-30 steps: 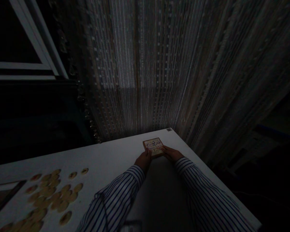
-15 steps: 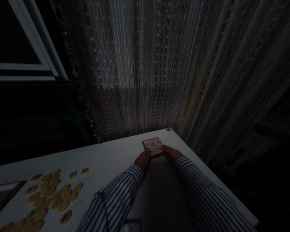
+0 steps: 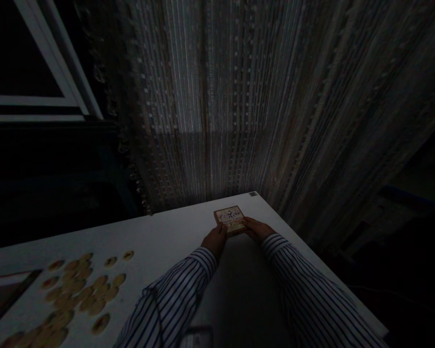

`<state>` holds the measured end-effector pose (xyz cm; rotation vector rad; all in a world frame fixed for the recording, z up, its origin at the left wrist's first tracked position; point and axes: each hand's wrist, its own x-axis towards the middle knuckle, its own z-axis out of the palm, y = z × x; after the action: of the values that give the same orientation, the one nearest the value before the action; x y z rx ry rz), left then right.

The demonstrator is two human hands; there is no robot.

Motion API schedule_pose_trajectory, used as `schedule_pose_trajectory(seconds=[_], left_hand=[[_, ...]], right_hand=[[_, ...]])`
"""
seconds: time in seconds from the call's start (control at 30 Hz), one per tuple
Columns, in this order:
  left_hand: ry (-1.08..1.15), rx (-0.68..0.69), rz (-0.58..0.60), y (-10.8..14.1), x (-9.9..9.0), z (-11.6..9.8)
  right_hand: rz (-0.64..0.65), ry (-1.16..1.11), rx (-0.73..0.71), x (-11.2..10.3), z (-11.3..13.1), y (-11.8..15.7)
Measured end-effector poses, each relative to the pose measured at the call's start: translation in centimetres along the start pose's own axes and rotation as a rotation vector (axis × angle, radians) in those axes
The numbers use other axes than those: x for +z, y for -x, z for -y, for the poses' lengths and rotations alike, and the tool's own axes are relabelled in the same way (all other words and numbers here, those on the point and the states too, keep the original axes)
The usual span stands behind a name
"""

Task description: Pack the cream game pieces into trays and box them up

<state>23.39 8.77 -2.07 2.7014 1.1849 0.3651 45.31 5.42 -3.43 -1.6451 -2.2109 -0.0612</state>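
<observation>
A small flat box (image 3: 232, 215) with dark written characters on its pale printed top is at the far right part of the white table. Its edges look brown. My left hand (image 3: 215, 240) grips the near left corner, thumb on top. On the near right side, my right hand (image 3: 258, 229) holds it the same way, fingers partly hidden beneath. Both hands are closed on the box. In this dim light I cannot tell whether the box rests on the tabletop or is slightly raised.
Round wooden game pieces (image 3: 70, 290) lie scattered and heaped on the white table (image 3: 159, 241) at left. Beside them is a dark-edged board or tray (image 3: 7, 295), cut off by the frame. A string curtain (image 3: 217, 96) hangs behind the table. A small device (image 3: 197, 337) shows at the bottom.
</observation>
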Motion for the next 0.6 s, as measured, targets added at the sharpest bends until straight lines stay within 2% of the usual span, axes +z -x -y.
schedule_pose_trajectory(seconds=[0.6], left_hand=[[0.001, -0.033, 0.007, 1.4, -3.1, -1.1]], right_hand=[[0.046, 0.079, 0.085, -2.3, 1.4, 1.0]])
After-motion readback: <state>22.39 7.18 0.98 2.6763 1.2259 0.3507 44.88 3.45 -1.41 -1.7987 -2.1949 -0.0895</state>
